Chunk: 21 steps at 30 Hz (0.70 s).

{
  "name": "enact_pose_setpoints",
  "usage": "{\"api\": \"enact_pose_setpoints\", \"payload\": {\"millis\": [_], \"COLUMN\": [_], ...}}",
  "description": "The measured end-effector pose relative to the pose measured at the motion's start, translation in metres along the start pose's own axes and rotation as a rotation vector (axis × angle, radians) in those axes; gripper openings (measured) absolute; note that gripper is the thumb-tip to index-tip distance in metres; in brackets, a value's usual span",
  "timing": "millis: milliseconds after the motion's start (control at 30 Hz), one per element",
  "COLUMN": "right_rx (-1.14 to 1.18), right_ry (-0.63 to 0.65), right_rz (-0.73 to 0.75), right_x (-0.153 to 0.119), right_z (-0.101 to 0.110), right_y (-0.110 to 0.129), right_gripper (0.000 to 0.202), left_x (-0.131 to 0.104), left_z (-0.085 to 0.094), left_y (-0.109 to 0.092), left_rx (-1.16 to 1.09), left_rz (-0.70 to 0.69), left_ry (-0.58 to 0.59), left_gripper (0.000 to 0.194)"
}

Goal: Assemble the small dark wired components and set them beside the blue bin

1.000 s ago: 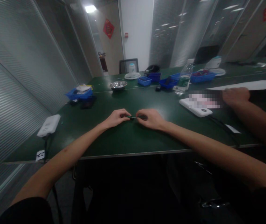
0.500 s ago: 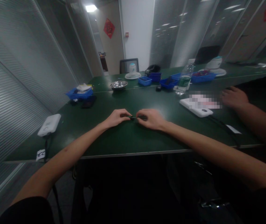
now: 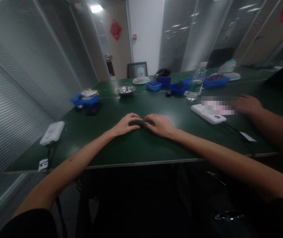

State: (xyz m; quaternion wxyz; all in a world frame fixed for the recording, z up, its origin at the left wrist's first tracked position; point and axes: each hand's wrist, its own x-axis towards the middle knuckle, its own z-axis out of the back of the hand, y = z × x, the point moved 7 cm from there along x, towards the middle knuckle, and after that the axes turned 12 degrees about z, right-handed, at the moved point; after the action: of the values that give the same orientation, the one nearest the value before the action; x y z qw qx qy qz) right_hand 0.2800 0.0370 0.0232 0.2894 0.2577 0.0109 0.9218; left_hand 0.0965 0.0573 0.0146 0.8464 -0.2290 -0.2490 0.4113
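My left hand (image 3: 127, 125) and my right hand (image 3: 160, 125) meet fingertip to fingertip, low over the green table (image 3: 123, 148). Between their fingertips is a small black piece (image 3: 142, 125), too small and blurred to name. My left thumb and forefinger curve round it from the left. From the other side, the bent fingers of my right hand press in close to it. The fingers partly cover the piece, and any thin part on it cannot be made out.
A white power bank (image 3: 53, 132) with a cable lies at left, another white device (image 3: 208, 114) at right. A co-worker's hand (image 3: 249, 105) rests beyond that. Farther back stand a metal bowl (image 3: 125, 91), blue trays (image 3: 153, 86) and a water bottle (image 3: 196, 82).
My fingertips have come together, closing the small gap where a thin pale line showed between them. My left fingers have opened a little wider. The other things stay put.
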Motion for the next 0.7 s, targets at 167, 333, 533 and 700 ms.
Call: {"api": "enact_pose_setpoints", "payload": {"millis": [167,333,533,700], "right_rx": [-0.076,-0.102,-0.094,-0.055], "right_ry": [-0.031,-0.046,-0.051,-0.036], "right_rz": [-0.216,-0.329,-0.362,-0.360], "right_x": [-0.003,-0.006,-0.009,-0.009], "right_z": [0.006,0.008,0.009,0.011], "right_y": [-0.018,-0.030,-0.033,-0.031], "right_gripper": [0.021,0.022,0.023,0.023], "left_x": [-0.001,0.000,0.019,0.022], "left_z": [-0.003,-0.010,-0.006,0.011], "left_y": [-0.001,0.001,0.024,0.039], "left_rx": [0.038,0.182,0.231,0.227], "left_rz": [-0.005,-0.025,-0.005,-0.059], "left_ry": [0.009,0.057,0.057,0.010], "left_gripper": [0.053,0.039,0.036,0.037]}}
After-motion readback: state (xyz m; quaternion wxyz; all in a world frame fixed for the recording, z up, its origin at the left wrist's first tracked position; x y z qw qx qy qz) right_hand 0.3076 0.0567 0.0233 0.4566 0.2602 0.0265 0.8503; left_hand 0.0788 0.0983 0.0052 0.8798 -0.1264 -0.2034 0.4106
